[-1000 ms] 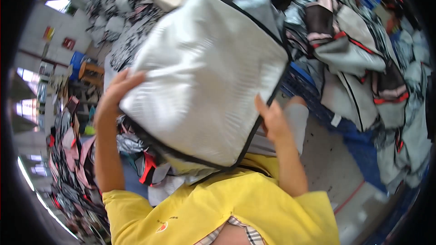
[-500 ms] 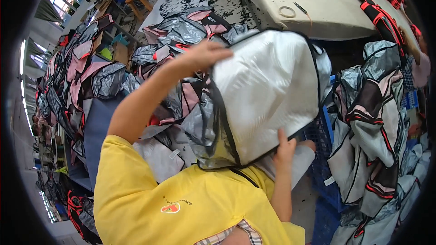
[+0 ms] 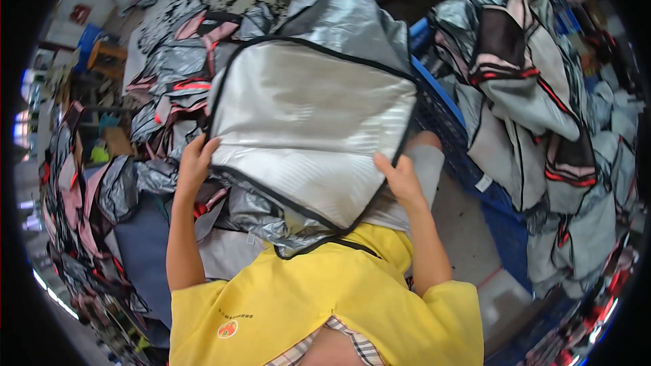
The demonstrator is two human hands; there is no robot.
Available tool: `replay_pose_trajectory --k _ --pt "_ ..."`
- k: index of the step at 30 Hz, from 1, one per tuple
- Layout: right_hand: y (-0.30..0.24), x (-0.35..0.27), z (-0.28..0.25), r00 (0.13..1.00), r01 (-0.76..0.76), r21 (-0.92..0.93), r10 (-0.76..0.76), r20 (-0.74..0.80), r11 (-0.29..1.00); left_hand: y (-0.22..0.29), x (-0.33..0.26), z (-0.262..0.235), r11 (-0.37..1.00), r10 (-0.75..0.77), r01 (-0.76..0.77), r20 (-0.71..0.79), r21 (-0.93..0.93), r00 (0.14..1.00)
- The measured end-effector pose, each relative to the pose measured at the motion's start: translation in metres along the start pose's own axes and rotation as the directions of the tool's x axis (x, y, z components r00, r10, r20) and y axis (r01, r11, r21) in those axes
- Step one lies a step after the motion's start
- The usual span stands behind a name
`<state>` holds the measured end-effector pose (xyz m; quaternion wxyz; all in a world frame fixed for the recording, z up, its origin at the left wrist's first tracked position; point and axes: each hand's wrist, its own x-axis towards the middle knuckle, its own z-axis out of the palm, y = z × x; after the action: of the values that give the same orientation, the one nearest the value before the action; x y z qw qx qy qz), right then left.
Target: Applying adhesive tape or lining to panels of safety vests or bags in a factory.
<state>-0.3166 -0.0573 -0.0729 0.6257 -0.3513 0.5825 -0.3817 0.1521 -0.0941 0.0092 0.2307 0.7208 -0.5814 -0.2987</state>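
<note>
Spread out between my hands is a silver-lined bag piece (image 3: 308,112), a rounded rectangular panel edged in black binding. My left hand (image 3: 196,159) pinches its left edge, thumb on the silver face. On the right, my right hand (image 3: 400,177) grips the lower right edge the same way. Crinkled silver side fabric (image 3: 352,17) bulges out beyond the panel's far edge. More of the loose silver fabric (image 3: 264,213) hangs below the near edge, over my lap. The fingers behind the panel are hidden.
A heap of silver, pink and black bag pieces (image 3: 176,54) lies at the far left. To the right, a blue plastic crate (image 3: 441,98) stands beside more grey and pink pieces (image 3: 515,81) piled up. A wooden stool (image 3: 108,59) is at the back left.
My left hand has come down from above the piece to its left edge. The panel has turned flatter and moved left, and the whole view has shifted.
</note>
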Motion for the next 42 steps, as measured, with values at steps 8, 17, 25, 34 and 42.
replay_pose_trajectory --k 8,17,25,34,42 --pt "-0.165 -0.116 0.027 0.668 0.641 0.013 -0.565 0.484 0.768 0.003 -0.021 0.003 0.999 0.041 -0.042 0.045 0.007 0.998" --pt "-0.244 -0.105 0.056 0.362 0.381 0.751 -0.835 0.415 0.539 0.008 -0.012 0.004 0.999 0.038 -0.035 0.118 -0.022 0.992" --pt "-0.253 -0.109 0.103 0.612 0.412 0.723 -0.756 0.230 0.554 0.004 -0.011 0.003 0.981 -0.048 0.068 0.110 -0.184 0.993" --pt "-0.208 0.082 0.095 0.547 0.715 -0.616 -0.814 0.197 0.332 0.022 -0.015 0.013 0.990 0.110 -0.106 0.037 -0.092 0.993" --pt "-0.163 0.178 0.106 0.766 0.522 -0.719 -0.623 0.159 0.458 0.040 -0.012 0.028 0.948 0.021 -0.016 0.012 -0.317 1.000"
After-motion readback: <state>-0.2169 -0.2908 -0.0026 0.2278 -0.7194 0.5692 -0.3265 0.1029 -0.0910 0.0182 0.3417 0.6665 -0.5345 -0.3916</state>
